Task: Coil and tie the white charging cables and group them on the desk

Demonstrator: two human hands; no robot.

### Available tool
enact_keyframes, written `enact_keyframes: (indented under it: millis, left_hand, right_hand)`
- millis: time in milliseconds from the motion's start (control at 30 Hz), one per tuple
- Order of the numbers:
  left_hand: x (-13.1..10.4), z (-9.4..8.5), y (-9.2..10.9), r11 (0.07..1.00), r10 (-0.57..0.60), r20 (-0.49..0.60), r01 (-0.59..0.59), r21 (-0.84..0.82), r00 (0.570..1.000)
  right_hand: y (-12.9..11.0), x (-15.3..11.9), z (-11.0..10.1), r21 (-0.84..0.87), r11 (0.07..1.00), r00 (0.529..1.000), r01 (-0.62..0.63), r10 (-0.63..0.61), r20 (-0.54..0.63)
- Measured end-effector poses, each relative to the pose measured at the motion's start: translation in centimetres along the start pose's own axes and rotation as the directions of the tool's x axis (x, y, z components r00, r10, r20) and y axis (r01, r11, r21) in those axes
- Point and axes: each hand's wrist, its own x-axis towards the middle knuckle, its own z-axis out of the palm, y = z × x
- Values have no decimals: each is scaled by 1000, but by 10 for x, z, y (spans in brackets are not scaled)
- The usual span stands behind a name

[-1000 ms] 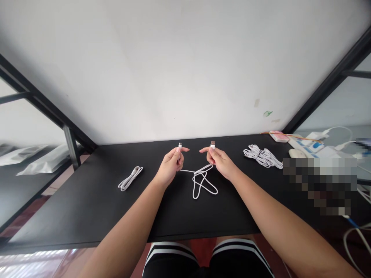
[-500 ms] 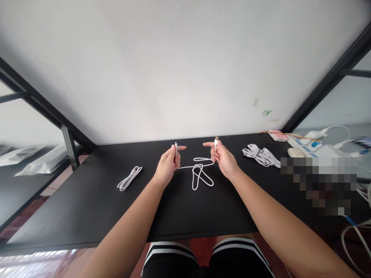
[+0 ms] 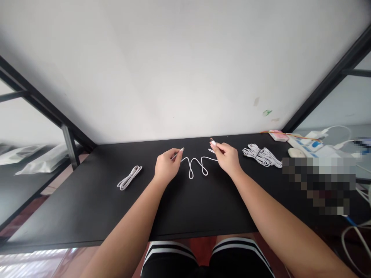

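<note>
A white USB cable point(image 3: 202, 166) runs between my two hands, its slack hanging in loops over the black table point(image 3: 185, 208). My left hand point(image 3: 168, 165) is closed on one end, and a small metal plug pokes out past the fingertips. In my right hand point(image 3: 228, 156) the other end is pinched, with the wider USB plug point(image 3: 212, 142) pointing up and to the left. Whether the loops touch the tabletop, I cannot tell. A folded white cable point(image 3: 130, 178) lies left of my left hand. Beyond my right hand is a bundle of white cables point(image 3: 262, 155).
At the right stand a power strip point(image 3: 304, 144) with white chargers, a white mouse point(image 3: 295, 153) and a pink-and-white box point(image 3: 278, 135). Clear plastic bags point(image 3: 49, 160) lie on a surface at the far left. A wall point(image 3: 174, 77) rises behind the table.
The cable's tangled loops have opened into a wavy line between my hands. My left hand has turned its plug to the right; my right hand has tilted its plug to the left.
</note>
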Motion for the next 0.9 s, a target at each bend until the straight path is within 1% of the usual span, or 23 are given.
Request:
enact_keyframes:
  millis: [33, 100, 133, 200, 267, 333, 500, 633, 700, 733, 800, 867, 900]
  left_hand:
    - [1, -2, -2, 996, -10, 21, 8, 86, 1000]
    - [4, -8, -8, 965, -38, 67, 20, 261, 997]
    - [5, -11, -10, 940, -53, 89, 20, 340, 995]
    - [7, -17, -14, 894, -109, 161, 26, 446, 981]
    - [8, -21, -15, 861, -190, 217, 56, 505, 958]
    - [8, -23, -15, 841, -240, 260, 66, 537, 935]
    - [5, -18, -15, 826, -225, 367, -23, 563, 902]
    - [4, -10, -17, 839, -154, 438, -118, 531, 886]
    - [4, -6, -16, 866, -108, 459, -143, 479, 882]
    - [3, -3, -14, 880, -82, 453, -149, 451, 888]
    - [3, 1, -9, 902, -23, 404, -155, 403, 914]
    - [1, 4, -3, 923, 33, 314, -149, 356, 949]
    - [0, 6, 0, 938, 45, 272, -135, 320, 961]
  right_hand:
    - [3, 1, -1, -53, 998, 1000, 17, -17, -6]
    - [9, 3, -4, -148, 989, 1000, -2, 1, -3]
    - [13, 5, -5, -191, 981, 999, -28, 31, 13]
    - [19, 7, -7, -267, 960, 992, -83, 106, 70]
    - [23, 9, -9, -337, 935, 978, -109, 162, 135]
    - [25, 10, -10, -387, 916, 962, -109, 196, 192]
    - [21, 8, -10, -421, 903, 906, -86, 247, 345]
    - [18, 8, -10, -370, 924, 868, -95, 259, 423]
    - [17, 8, -10, -332, 934, 852, -130, 277, 445]
    - [16, 7, -9, -309, 938, 848, -159, 290, 444]
    - [13, 6, -6, -210, 947, 840, -244, 314, 442]
    - [8, 3, 0, -17, 931, 822, -365, 331, 464]
    - [6, 1, 5, 106, 894, 804, -435, 333, 492]
